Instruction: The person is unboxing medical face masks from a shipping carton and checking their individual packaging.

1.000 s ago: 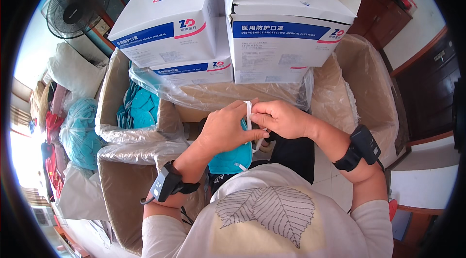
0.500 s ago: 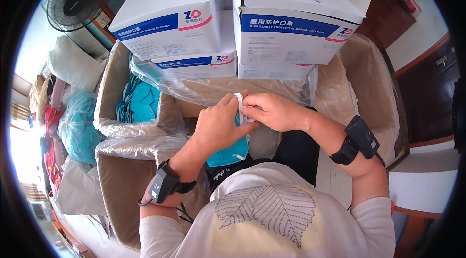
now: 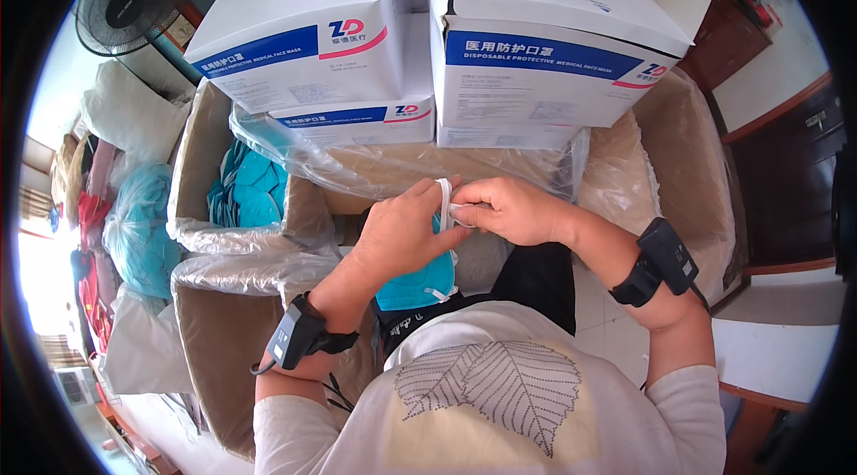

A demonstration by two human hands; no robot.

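My left hand [image 3: 400, 227] is closed on a white elastic strap [image 3: 445, 196], which forms an upright loop by its fingertips. Opposite it, my right hand [image 3: 513, 209] pinches the same white strap between thumb and fingers. A turquoise face mask [image 3: 418, 286] lies over my lap, below and partly behind the left hand. White strap ends show at its lower right edge. The hands hide the mask's upper part, so how the strap runs to it cannot be made out.
White cartons with a blue stripe, a left stack [image 3: 295, 24] and a right stack [image 3: 544, 46], stand ahead. Plastic-lined cardboard boxes surround me: one at left holds turquoise masks [image 3: 250, 189], another [image 3: 223, 332] sits below it, and one [image 3: 683, 145] is at right.
The view has shifted slightly. Both hands keep their hold on the white strap, and the right fingers have moved a little. The mask stays on my lap.
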